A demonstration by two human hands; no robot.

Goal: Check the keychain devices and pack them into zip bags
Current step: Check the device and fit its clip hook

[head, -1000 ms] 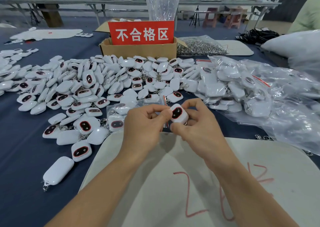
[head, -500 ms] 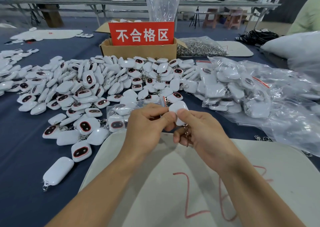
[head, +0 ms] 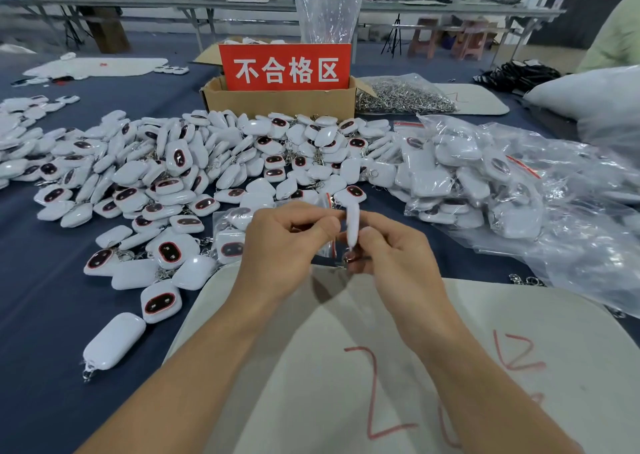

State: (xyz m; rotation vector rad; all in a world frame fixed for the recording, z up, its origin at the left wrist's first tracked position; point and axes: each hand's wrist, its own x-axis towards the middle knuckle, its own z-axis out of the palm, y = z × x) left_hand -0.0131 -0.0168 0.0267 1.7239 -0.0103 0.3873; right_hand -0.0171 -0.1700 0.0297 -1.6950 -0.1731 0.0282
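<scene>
A person holds one white, rounded plastic keychain device above the far edge of a pale grey fabric mat marked with red scrawls, in the near middle of the scene. The device is turned edge-on to the camera, so only its thin white side shows. Its long axis runs upright, with the top leaning slightly away, and the metal ring end points down toward the mat. The left hand has its fingers curled, and its thumb and forefinger pinch the device's left side. The right hand presses its thumb on the right side, with its other fingers curled under around the ring. A small clear zip bag with a red strip hangs between the hands, just beside the left thumb; which hand holds it cannot be told. Beyond the hands, a wide heap of loose white devices, many showing dark oval faces, spreads across the dark blue tablecloth to the left and far side. One lies alone at near left, back up. To the right lies a pile of bagged devices in clear plastic. At far centre stands a brown cardboard box with a red sign in white characters, and a clear bag of metal rings lies just right of it.
</scene>
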